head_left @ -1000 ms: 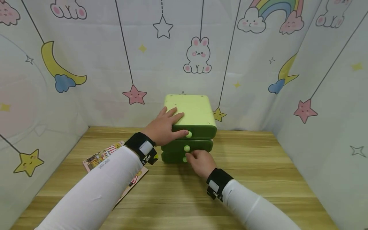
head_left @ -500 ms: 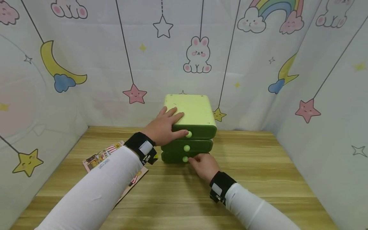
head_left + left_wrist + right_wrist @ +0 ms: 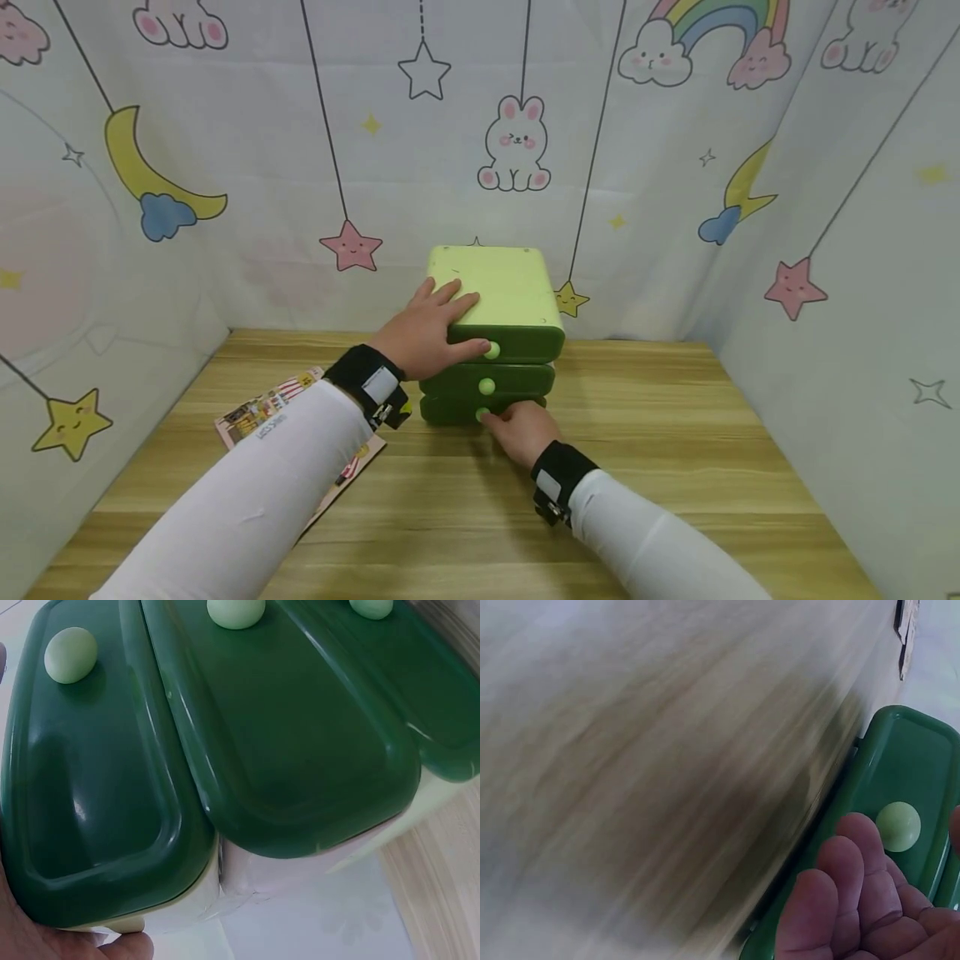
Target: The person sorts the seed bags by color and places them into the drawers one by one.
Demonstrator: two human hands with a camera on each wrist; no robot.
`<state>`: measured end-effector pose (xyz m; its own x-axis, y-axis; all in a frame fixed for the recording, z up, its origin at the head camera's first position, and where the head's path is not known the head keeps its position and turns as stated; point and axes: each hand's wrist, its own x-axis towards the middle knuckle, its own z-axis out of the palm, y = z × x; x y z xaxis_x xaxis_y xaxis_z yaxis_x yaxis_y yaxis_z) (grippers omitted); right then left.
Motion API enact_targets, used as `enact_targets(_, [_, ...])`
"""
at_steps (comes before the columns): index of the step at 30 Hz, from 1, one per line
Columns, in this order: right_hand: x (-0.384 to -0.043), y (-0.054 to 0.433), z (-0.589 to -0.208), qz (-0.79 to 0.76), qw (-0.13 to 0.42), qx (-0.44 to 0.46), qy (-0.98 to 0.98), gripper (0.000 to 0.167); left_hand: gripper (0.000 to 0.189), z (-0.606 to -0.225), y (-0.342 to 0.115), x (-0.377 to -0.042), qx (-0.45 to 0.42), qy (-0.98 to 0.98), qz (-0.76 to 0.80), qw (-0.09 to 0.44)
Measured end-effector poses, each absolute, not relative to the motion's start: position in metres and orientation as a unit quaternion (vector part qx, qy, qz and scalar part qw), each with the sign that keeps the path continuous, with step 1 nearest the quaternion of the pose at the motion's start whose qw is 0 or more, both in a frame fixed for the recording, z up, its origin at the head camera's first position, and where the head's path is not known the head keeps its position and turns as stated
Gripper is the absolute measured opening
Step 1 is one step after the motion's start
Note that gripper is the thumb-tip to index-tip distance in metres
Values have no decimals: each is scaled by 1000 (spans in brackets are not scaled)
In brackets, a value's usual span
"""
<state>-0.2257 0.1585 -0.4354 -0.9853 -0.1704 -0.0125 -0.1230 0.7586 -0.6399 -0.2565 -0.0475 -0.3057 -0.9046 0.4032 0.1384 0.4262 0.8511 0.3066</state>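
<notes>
A small chest of drawers (image 3: 498, 287) with a pale green top stands against the back wall, with three dark green drawers and round light green knobs. My left hand (image 3: 427, 333) lies on its left side, fingers spread on the top, thumb across the top drawer (image 3: 90, 772) near its knob (image 3: 71, 655). My right hand (image 3: 527, 429) is at the bottom drawer (image 3: 450, 410), with its fingers beside the knob (image 3: 898, 826). In the right wrist view the fingertips are close against the knob, while the thumb shows at the edge, apart from it.
A printed booklet or board (image 3: 258, 408) lies on the wooden table (image 3: 637, 483) to the left, partly under the left forearm. White cloth walls (image 3: 420, 167) with cartoon prints enclose the back and sides.
My right hand shifted slightly right, off the bottom knob, then came back left to it. The left hand and the drawers look unmoved.
</notes>
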Motion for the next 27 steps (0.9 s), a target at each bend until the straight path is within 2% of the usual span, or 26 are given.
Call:
enact_targets(9, [-229,151,-442,-350,55,-52,934,52,85,-305,-48,-256,-218,-961,-165,35])
enact_targets(27, [-230,141,-444,-331,42,-55,941,54,85,-306,-48,-256,-216,-962,-164,36])
